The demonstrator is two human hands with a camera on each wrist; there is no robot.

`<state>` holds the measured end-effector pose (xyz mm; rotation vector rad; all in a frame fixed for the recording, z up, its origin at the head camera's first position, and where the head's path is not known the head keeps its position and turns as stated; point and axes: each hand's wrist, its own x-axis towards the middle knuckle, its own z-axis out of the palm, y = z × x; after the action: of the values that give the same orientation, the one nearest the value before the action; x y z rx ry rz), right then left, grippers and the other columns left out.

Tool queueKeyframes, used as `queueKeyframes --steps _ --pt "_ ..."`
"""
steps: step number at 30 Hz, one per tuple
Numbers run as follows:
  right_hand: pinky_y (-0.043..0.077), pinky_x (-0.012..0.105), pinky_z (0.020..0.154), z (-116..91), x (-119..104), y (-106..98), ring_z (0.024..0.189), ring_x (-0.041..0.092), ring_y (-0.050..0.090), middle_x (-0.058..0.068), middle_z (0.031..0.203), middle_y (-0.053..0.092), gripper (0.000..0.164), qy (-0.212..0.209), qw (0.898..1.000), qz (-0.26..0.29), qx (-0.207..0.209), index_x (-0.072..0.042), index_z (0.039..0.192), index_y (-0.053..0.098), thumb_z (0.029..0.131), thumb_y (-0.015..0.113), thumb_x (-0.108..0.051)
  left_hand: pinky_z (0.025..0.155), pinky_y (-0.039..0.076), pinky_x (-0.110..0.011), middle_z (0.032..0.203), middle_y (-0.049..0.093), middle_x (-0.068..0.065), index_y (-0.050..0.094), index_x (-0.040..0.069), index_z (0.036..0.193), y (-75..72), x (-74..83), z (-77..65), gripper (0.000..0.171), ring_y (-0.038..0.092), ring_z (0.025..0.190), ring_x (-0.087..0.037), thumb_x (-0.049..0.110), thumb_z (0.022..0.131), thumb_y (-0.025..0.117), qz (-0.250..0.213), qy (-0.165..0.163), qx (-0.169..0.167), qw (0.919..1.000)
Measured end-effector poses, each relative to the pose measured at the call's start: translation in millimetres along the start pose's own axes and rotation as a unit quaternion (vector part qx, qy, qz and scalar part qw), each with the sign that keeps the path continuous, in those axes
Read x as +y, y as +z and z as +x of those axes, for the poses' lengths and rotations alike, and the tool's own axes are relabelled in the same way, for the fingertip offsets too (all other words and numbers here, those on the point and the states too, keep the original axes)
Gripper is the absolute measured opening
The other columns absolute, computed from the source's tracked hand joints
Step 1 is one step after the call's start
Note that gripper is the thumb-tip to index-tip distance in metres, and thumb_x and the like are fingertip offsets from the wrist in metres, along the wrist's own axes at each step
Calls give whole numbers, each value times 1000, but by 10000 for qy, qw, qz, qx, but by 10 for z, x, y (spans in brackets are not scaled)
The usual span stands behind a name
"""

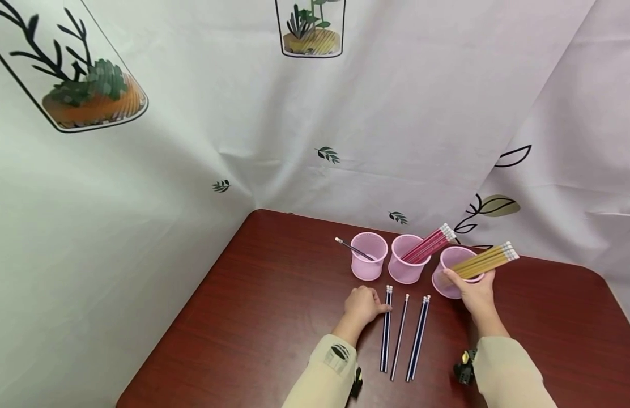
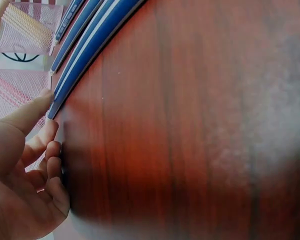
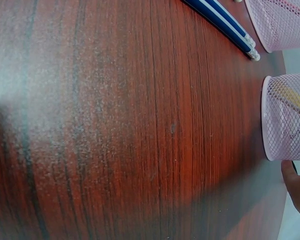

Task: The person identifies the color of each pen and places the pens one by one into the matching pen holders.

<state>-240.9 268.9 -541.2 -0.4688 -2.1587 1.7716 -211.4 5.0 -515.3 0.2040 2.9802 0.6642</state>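
In the head view, my left hand [image 1: 364,306] is at the eraser end of a pair of blue striped pencils [image 1: 386,334]; its thumb and forefinger pinch that end. In the left wrist view the other fingers of the left hand [image 2: 25,165] curl beside the pencils [image 2: 85,55]. My right hand [image 1: 477,294] grips the rightmost pink mesh cup [image 1: 444,283], thumb across its front and fingers at its right side. Yellow pencils [image 1: 485,260] lean to the right in that cup. A lone blue pencil [image 1: 399,337] and another blue pair [image 1: 418,338] lie alongside.
A middle pink mesh cup [image 1: 404,272] holds several red-pink pencils [image 1: 428,245]. The left pink mesh cup [image 1: 366,269] holds one dark pencil [image 1: 353,248]. All stand near the back edge of the brown table [image 1: 254,317], before a patterned white cloth [image 1: 371,141].
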Motion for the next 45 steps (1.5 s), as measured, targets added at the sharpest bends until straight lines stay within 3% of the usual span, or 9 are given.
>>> queueKeyframes --steps 3,11,20,22,32,40,45 --pt "12 30 97 0 1 3 115 16 20 9 128 21 93 -33 10000 41 -5 -35 126 6 61 72 -35 49 34 -24 52 43 11 49 22 50 -3 -9 17 35 47 66 -14 52 58 66 -10 31 -77 10000" --pt "11 27 97 -223 -359 39 115 19 20 13 128 20 89 -95 9997 211 -38 -25 128 8 66 71 -25 52 36 -23 52 46 9 51 20 47 -59 -4 48 32 50 68 -17 45 62 65 103 218 -388 9990" --pt "14 28 96 -224 -342 39 113 18 21 12 126 21 89 10 9999 149 -13 -28 127 8 65 71 -28 63 40 -24 58 56 3 58 16 50 -103 9 52 27 55 68 -18 40 63 63 930 766 -483 9915" --pt "13 29 96 -190 -292 29 114 19 21 12 127 20 90 4 9999 144 -58 -29 127 7 64 71 -30 63 40 -24 60 58 1 58 14 51 -101 12 51 29 56 68 -19 41 62 64 979 757 -507 9910" --pt "12 30 96 45 79 5 114 14 20 6 128 20 95 -49 9998 170 -17 -36 126 7 59 74 -35 56 40 -24 52 52 4 54 15 47 -87 3 60 30 54 60 -18 39 63 63 673 627 -524 9944" --pt "13 28 96 -175 -289 42 113 16 21 10 125 22 89 68 9999 155 -2 -27 127 9 63 72 -30 43 32 -22 47 44 7 49 16 47 -148 -19 2 26 42 46 -11 33 62 62 -94 451 -511 9976" --pt "12 28 96 -256 -436 47 114 16 20 10 127 20 89 266 9994 225 -22 -26 128 7 66 70 -25 43 30 -23 49 44 8 48 18 51 -195 -16 -10 25 41 47 -9 34 62 63 -538 202 -455 9973"
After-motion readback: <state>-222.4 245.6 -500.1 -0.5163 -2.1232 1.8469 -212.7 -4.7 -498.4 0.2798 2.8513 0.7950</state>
